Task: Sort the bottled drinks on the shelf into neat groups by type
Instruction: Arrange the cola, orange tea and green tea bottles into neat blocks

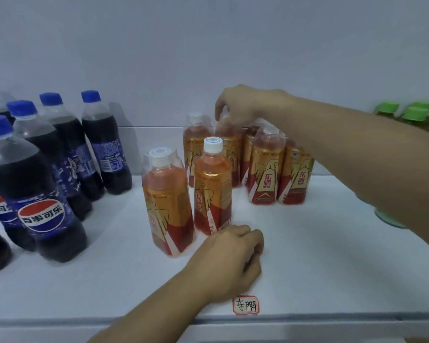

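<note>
1. Orange drink bottles (212,186) stand upright on the white shelf (307,256), caps up and long axes vertical, in the middle of the shelf. Seven can be counted: two in front, two behind them, and three in a tight cluster to the right; more may be hidden by the arm.
2. The right hand (245,105) reaches over the back row with its fingers curled down on the top of a rear orange bottle (227,142).
3. The left hand (230,258) rests on the shelf just beside the front pair, fingers curled under and holding nothing.
4. Six cola bottles (45,201) with blue caps stand upright on the left.
5. Green caps (416,112) show at the far right.
6. A handwritten label (245,305) is stuck at the shelf's front edge.
</note>
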Demonstrator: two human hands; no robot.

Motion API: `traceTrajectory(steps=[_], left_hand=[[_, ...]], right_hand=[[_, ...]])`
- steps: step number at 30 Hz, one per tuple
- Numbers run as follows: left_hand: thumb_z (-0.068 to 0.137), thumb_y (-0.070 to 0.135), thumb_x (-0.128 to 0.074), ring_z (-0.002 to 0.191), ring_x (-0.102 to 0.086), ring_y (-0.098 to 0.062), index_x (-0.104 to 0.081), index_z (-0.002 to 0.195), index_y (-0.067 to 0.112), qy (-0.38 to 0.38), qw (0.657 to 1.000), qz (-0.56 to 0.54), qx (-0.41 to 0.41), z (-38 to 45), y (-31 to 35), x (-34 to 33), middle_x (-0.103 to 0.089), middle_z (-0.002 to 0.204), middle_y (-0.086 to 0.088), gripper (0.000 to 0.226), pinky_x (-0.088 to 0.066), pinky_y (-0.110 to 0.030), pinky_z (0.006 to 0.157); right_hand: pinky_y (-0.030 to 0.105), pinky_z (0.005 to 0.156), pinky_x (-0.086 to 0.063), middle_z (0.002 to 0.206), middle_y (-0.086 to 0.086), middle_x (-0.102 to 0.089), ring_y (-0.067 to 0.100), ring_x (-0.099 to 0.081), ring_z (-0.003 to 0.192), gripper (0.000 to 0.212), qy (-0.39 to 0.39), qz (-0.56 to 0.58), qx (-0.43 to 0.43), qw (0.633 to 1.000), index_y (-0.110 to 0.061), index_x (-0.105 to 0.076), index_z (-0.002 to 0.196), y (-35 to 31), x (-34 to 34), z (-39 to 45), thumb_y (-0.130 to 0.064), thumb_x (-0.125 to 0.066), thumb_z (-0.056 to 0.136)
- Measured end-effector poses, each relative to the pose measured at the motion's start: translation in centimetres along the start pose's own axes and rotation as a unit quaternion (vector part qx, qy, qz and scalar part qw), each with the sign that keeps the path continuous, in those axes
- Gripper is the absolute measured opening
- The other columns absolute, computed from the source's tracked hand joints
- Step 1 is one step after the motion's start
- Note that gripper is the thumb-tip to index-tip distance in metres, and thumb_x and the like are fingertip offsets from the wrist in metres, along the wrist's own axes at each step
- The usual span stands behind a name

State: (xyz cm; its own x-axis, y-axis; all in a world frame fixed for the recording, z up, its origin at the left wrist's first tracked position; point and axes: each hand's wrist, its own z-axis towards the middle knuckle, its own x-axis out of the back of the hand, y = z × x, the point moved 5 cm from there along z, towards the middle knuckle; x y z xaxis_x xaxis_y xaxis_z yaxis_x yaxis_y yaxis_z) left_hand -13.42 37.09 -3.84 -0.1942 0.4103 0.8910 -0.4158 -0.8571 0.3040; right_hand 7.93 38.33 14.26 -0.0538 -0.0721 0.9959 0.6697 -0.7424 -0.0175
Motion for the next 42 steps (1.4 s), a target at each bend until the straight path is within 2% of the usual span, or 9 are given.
traceTrajectory(steps=[6, 9, 12, 16, 23, 28, 34, 37, 42], left_hand=[[0.095, 0.028, -0.05, 0.087, -0.053, -0.016, -0.058, 0.107, 0.021, -0.005, 1.0, -0.01, -0.006, 0.0, -0.1, 0.1, -0.059, 0.095, 0.003, 0.016, -0.052, -0.04, 0.078], [0.095, 0.026, -0.051, 0.084, -0.053, -0.017, -0.058, 0.105, 0.019, -0.007, 1.0, -0.018, -0.01, 0.0, -0.1, 0.2, -0.06, 0.092, 0.002, 0.014, -0.052, -0.041, 0.077], [0.095, 0.024, -0.052, 0.083, -0.052, -0.017, -0.059, 0.105, 0.019, -0.004, 1.0, -0.022, -0.016, -0.1, -0.1, 0.2, -0.06, 0.09, 0.001, 0.013, -0.052, -0.041, 0.075], [0.095, 0.024, -0.052, 0.082, -0.052, -0.017, -0.058, 0.104, 0.02, -0.007, 1.0, -0.02, -0.017, -0.1, -0.1, 0.2, -0.059, 0.089, 0.002, 0.012, -0.052, -0.04, 0.076], [0.095, 0.026, -0.051, 0.083, -0.052, -0.017, -0.056, 0.104, 0.021, -0.017, 1.0, -0.012, -0.009, 0.0, 0.0, 0.1, -0.058, 0.089, 0.003, 0.011, -0.051, -0.038, 0.075], [0.096, 0.026, -0.051, 0.083, -0.052, -0.016, -0.056, 0.103, 0.022, -0.026, 1.0, -0.014, 0.0, 0.2, -0.1, 0.1, -0.058, 0.089, 0.004, 0.01, -0.052, -0.039, 0.075], [0.096, 0.027, -0.05, 0.087, -0.053, -0.016, -0.056, 0.103, 0.023, -0.029, 1.0, -0.008, 0.005, 0.1, 0.0, -0.1, -0.059, 0.092, 0.005, 0.01, -0.053, -0.04, 0.078], [0.097, 0.027, -0.05, 0.089, -0.054, -0.017, -0.056, 0.104, 0.023, -0.037, 0.999, -0.006, 0.007, 0.2, 0.1, -0.1, -0.06, 0.094, 0.004, 0.011, -0.053, -0.041, 0.08], [0.096, 0.027, -0.05, 0.09, -0.054, -0.018, -0.056, 0.105, 0.023, -0.034, 0.999, -0.006, 0.008, 0.1, 0.1, 0.0, -0.061, 0.095, 0.003, 0.011, -0.052, -0.041, 0.079]], right_hand=[[0.039, 0.086, -0.046, 0.122, -0.001, -0.054, 0.024, -0.056, 0.115, 0.066, 0.094, -0.066, 0.096, 0.989, -0.031, -0.052, 0.135, -2.6, 1.4, -0.5, -0.056, -0.077, 0.079], [0.044, 0.099, -0.046, 0.132, -0.001, -0.055, 0.021, -0.05, 0.121, 0.078, 0.037, -0.042, 0.154, 0.987, -0.045, -0.043, 0.141, -5.6, 0.5, 0.3, -0.063, -0.076, 0.074], [0.048, 0.092, -0.048, 0.12, 0.0, -0.056, 0.024, -0.045, 0.114, 0.072, 0.023, -0.095, 0.119, 0.988, -0.047, -0.053, 0.128, -6.4, -1.3, 1.5, -0.069, -0.073, 0.062], [0.041, 0.087, -0.046, 0.112, 0.002, -0.051, 0.028, -0.05, 0.111, 0.063, 0.042, -0.102, 0.119, 0.987, -0.033, -0.06, 0.124, -6.9, -2.1, 1.6, -0.055, -0.083, 0.07], [0.026, 0.084, -0.039, 0.107, -0.014, -0.054, 0.009, -0.051, 0.106, 0.046, 0.122, 0.045, 0.169, 0.977, -0.027, -0.071, 0.114, -6.6, 1.2, -1.4, -0.042, -0.086, 0.073], [0.006, 0.065, -0.033, 0.097, -0.018, -0.06, -0.015, -0.052, 0.077, 0.04, 0.128, 0.075, 0.17, 0.974, -0.033, -0.074, 0.108, -5.6, 4.2, -3.9, -0.051, -0.085, 0.074], [0.004, 0.062, -0.032, 0.082, -0.025, -0.054, -0.017, -0.05, 0.073, 0.035, 0.091, 0.032, 0.157, 0.983, -0.03, -0.074, 0.106, -4.2, 3.4, -6.4, -0.047, -0.085, 0.077], [0.008, 0.062, -0.035, 0.093, -0.018, -0.06, -0.016, -0.052, 0.068, 0.033, 0.074, 0.014, 0.144, 0.987, -0.027, -0.075, 0.108, -3.2, 1.9, -6.8, -0.04, -0.083, 0.08], [0.016, 0.062, -0.033, 0.091, -0.022, -0.053, 0.001, -0.05, 0.081, 0.037, 0.046, 0.007, 0.095, 0.994, -0.031, -0.073, 0.111, -1.9, 0.5, -7.3, -0.035, -0.087, 0.077]])
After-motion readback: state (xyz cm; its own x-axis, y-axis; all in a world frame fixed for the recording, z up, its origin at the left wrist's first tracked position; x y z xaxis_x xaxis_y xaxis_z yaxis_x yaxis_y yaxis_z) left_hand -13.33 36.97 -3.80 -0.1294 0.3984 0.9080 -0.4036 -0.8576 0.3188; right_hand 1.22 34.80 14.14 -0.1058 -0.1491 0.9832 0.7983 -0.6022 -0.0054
